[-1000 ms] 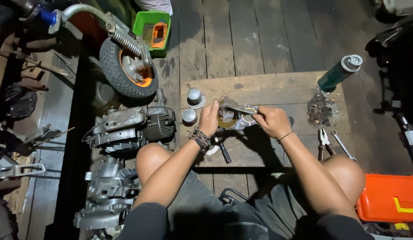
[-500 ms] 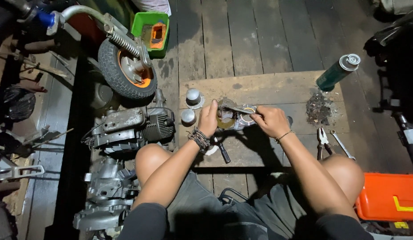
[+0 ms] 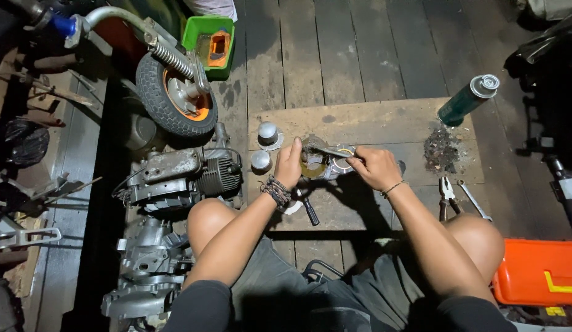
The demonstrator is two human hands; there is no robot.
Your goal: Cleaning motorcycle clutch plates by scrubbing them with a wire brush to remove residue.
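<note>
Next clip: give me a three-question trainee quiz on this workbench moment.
1. True or false: the green spray can lies on the board's far right corner.
2. Which hand holds the thin metal tool? A) left hand B) right hand
3. What lies just right of the right forearm, near the knee?

Key: 1 true. 2 B. 3 pliers and a wrench.

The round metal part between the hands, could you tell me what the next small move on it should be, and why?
Probably keep the left hand steadying the round metal part on the wooden board while the right hand works the thin tool along its rim, since the tool tip already lies across it.
</note>
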